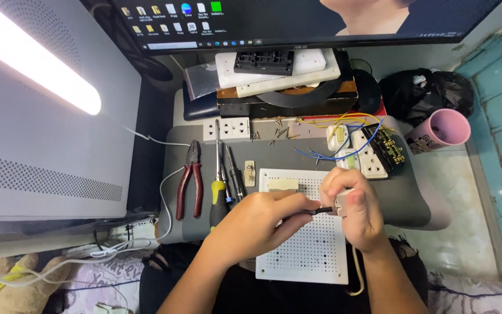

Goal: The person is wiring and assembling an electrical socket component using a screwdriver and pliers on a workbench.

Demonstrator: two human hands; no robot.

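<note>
My left hand (260, 218) grips a black-handled screwdriver (315, 211) whose tip points right into a small white plug-like part (342, 200). My right hand (355, 212) is closed around that white part, from which a cream cable (357, 273) hangs down. Both hands hover over a white perforated board (309, 256) lying on the grey mat (405, 200). A small white block (283, 184) rests on the board's upper edge.
Red-handled pliers (189, 183), a yellow-handled screwdriver (220, 180) and a black tool (235, 177) lie left of the board. White sockets (226, 129), loose screws, and wired socket parts (370, 152) sit further back. A pink cup (441, 129) stands right. A monitor rises behind.
</note>
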